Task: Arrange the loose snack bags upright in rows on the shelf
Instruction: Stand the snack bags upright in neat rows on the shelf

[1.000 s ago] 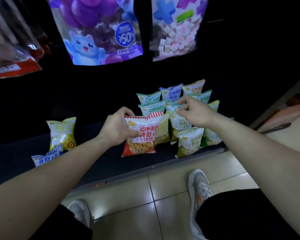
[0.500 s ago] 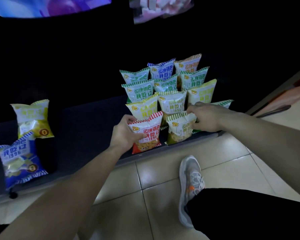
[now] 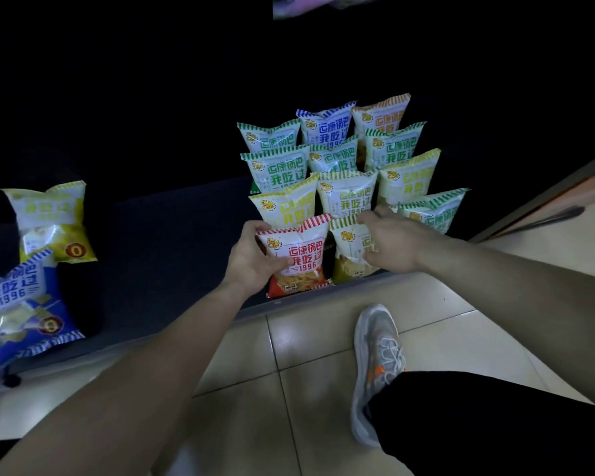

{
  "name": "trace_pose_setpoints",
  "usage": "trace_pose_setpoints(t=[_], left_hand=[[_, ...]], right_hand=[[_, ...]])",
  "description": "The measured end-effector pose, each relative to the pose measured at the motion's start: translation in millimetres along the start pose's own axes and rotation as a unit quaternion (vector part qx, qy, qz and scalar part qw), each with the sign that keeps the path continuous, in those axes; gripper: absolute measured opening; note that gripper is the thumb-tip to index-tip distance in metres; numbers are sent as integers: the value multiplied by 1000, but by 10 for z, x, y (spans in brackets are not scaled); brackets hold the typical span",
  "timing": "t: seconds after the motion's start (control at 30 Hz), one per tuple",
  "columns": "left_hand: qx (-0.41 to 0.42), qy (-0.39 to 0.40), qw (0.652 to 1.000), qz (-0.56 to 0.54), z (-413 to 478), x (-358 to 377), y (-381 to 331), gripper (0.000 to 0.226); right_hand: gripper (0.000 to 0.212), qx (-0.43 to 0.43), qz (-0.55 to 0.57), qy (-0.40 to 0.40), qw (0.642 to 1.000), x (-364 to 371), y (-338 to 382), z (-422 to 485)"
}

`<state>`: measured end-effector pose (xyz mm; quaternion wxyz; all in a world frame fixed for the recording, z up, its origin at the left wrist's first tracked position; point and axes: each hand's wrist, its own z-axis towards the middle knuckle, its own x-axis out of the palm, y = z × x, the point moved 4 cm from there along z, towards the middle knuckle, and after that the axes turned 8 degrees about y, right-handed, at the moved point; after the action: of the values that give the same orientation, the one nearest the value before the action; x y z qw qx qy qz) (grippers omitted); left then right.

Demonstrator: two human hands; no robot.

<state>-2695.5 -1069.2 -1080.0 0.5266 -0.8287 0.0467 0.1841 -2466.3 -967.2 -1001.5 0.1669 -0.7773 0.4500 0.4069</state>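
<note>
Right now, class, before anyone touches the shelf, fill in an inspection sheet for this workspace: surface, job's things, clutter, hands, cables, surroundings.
Surface: dark low shelf, just above the floor.
Job's things: snack bags standing in rows, three across; red-striped bag and front green-striped bag nearest the edge; yellow bag and blue bag apart at the left end.
Clutter: nothing seen.
Hands: left hand grips the red-striped bag; right hand grips the front green-striped bag.
Cables: nothing seen.
Surroundings: tiled floor, grey sneaker, blurred packet hanging overhead.
</note>
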Motion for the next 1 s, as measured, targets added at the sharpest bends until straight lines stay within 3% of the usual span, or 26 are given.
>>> trace_pose_setpoints(t=[0.23,0.6,0.8,1.0], left_hand=[[-3,-17,1000,1,13,44,-5,68],[-2,-10,996,86,-149,-228,-180,103],[16,4,976,218,-604,-962,-564,97],[4,17,936,352,-1334,-2094,-822,82]], right_hand=[[69,-5,-4,19,1000,45,5,-56],[62,0,-8,-23,1000,-290,166,-226],[64,-10,6,-65,998,-658,668,-378],[62,-72,-28,-129,989,-1022,1762,-445]])
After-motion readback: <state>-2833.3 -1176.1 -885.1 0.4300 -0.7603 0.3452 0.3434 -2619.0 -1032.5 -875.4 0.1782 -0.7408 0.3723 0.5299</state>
